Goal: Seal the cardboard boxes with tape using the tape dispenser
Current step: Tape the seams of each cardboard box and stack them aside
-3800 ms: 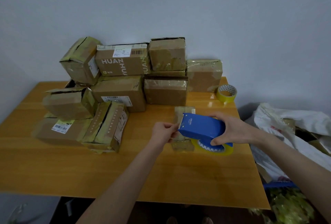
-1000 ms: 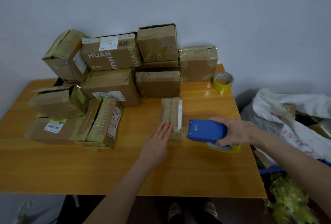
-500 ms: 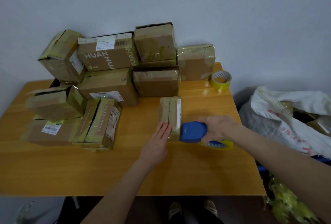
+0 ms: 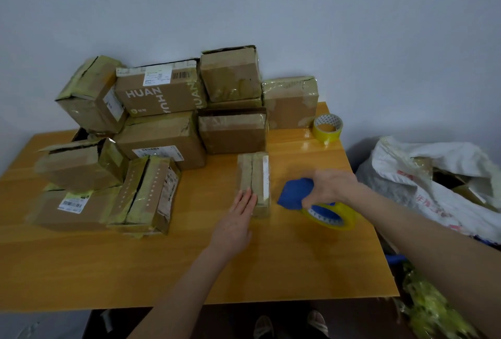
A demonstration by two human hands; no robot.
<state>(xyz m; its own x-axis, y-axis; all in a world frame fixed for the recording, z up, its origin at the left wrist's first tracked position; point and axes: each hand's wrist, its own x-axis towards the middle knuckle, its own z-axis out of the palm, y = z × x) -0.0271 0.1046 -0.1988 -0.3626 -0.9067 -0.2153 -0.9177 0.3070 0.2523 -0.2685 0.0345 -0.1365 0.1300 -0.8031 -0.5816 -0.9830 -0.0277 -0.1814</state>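
A small flat cardboard box [image 4: 254,176] wrapped in tape lies in the middle of the wooden table [image 4: 108,265]. My left hand [image 4: 236,219] lies flat beside it, straight fingers touching its near left edge. To the right of the box, my right hand [image 4: 329,185] grips the blue tape dispenser [image 4: 294,193], which carries a yellow tape roll [image 4: 332,215] and rests near the table surface. The dispenser is apart from the box.
Several taped cardboard boxes [image 4: 162,138] are stacked along the back and left of the table. A spare yellow tape roll [image 4: 327,127] sits at the back right. A white sack [image 4: 433,186] with cardboard scraps stands off the table's right edge.
My right hand has drawn the dispenser away from the small box to the right and tilted it. Earlier, the left hand let go of the tape end and laid flat by the box.
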